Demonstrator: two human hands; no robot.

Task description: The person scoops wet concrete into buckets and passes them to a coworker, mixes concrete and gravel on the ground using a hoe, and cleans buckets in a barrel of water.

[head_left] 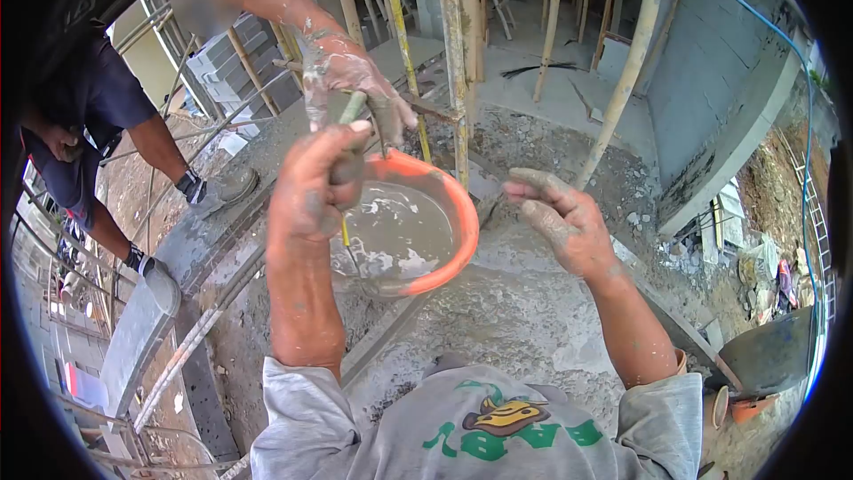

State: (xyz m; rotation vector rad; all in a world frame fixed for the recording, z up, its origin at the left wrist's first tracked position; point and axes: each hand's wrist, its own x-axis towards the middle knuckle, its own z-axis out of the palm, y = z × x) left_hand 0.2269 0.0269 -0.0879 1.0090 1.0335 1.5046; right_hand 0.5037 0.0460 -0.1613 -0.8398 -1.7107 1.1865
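While the left hand curls close beside the handle, the orange bucket lies below and between both hands' fingers.
Left fingers are narrow; whether they grip the handle cannot be told. The right hand holds nothing, fingers half-spread, apart from the rim. Wet residue on the co-worker's hand, just above the left fingers, may cause slipping; uneven support may tip the bucket, spilling grey slurry. Green lettering on the shirt, below the fingers, is not reliably legible.
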